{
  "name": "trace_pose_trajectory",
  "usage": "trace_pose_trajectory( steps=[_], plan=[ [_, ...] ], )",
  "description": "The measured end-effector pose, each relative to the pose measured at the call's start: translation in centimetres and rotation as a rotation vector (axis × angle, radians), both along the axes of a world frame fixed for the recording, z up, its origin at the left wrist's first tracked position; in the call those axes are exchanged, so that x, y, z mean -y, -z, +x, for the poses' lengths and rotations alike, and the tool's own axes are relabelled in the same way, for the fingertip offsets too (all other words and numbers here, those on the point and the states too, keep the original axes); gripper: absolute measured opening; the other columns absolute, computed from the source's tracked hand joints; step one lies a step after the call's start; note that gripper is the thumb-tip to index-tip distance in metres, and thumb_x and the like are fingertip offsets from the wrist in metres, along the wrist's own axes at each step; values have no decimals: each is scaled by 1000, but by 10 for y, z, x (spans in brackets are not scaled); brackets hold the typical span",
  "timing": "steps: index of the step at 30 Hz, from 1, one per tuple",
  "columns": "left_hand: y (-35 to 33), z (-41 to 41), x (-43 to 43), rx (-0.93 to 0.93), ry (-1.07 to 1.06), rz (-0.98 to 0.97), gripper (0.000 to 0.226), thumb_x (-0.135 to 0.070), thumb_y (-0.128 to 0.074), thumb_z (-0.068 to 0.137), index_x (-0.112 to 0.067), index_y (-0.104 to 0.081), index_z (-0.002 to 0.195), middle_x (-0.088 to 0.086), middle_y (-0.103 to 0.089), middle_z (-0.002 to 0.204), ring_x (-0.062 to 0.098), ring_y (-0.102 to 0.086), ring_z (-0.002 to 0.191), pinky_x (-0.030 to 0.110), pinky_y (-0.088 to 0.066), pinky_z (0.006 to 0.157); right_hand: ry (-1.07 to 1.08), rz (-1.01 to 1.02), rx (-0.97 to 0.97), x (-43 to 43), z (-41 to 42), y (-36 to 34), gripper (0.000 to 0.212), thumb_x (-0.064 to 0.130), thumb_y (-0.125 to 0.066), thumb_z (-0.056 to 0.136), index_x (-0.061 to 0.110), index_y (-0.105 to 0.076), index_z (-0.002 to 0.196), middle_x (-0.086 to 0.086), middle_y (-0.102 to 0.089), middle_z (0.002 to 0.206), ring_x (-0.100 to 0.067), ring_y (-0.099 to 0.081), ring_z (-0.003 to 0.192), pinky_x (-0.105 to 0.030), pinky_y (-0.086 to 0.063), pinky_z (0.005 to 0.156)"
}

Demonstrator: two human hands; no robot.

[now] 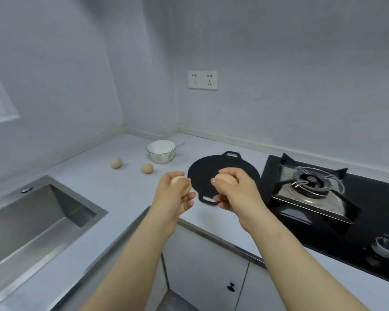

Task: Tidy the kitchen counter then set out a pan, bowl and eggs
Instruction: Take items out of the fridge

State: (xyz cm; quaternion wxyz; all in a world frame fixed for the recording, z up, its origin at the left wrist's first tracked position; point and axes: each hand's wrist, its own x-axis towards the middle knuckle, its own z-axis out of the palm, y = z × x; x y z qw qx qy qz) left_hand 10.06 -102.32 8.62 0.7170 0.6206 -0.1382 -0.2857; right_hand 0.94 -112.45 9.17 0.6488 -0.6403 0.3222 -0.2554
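Note:
A flat black pan (208,168) with two loop handles lies on the pale counter (103,187), left of the stove. Behind it stands a white bowl (161,151) with a utensil resting in it. Two brown eggs lie loose on the counter, one (116,163) further left and one (147,168) nearer the bowl. My left hand (176,194) is closed around a third egg (176,180) just left of the pan. Over the pan's near side, my right hand (234,189) grips another egg (226,179).
A steel sink (32,221) is set into the counter at the left. A black gas stove (319,187) with a burner stands at the right, its knob (383,246) near the front. A wall socket (202,80) sits above the counter. White cabinet doors (207,270) are below.

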Motion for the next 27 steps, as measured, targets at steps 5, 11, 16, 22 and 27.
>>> trace_pose_trajectory(
  steps=[5, 11, 16, 22, 27],
  plan=[
    [12, 74, 4, 19, -87, 44, 12, -10, -47, 89, -20, -49, 95, -3, -43, 65, 12, -52, 61, 20, -46, 53, -114, 25, -25, 17, 81, 14, 25, 14, -63, 86, 22, -55, 109, -6, -62, 98, -13, -59, 64, -23, -53, 61],
    [20, 144, 5, -81, -282, 35, 12, -17, -41, 96, -21, -52, 94, 2, -51, 80, 18, -54, 67, 25, -46, 62, -265, 105, -65, 26, 167, 35, 23, 11, -59, 87, 21, -55, 108, -2, -58, 88, -15, -56, 68, -26, -52, 67],
    [37, 207, -3, -132, -408, 118, 18, -22, -43, 93, -21, -60, 89, 4, -52, 87, 21, -56, 68, 28, -49, 67, -330, 131, -126, 27, 228, 54, 21, 12, -55, 86, 26, -56, 102, -4, -60, 87, -17, -59, 73, -29, -55, 75],
    [59, 289, -8, 13, -322, 237, 30, -6, -38, 91, -18, -58, 110, 1, -53, 84, 19, -54, 78, 31, -51, 82, -348, 94, -154, 27, 303, 62, 16, 13, -60, 85, 26, -56, 94, 0, -57, 85, -17, -60, 70, -30, -54, 76],
    [78, 349, -5, 161, -261, 487, 38, -20, -48, 89, -26, -47, 127, 4, -56, 115, 21, -57, 94, 29, -50, 79, -319, 63, -179, 29, 361, 69, 24, 9, -64, 80, 23, -54, 97, -2, -56, 91, -17, -57, 64, -28, -52, 69]
  ],
)
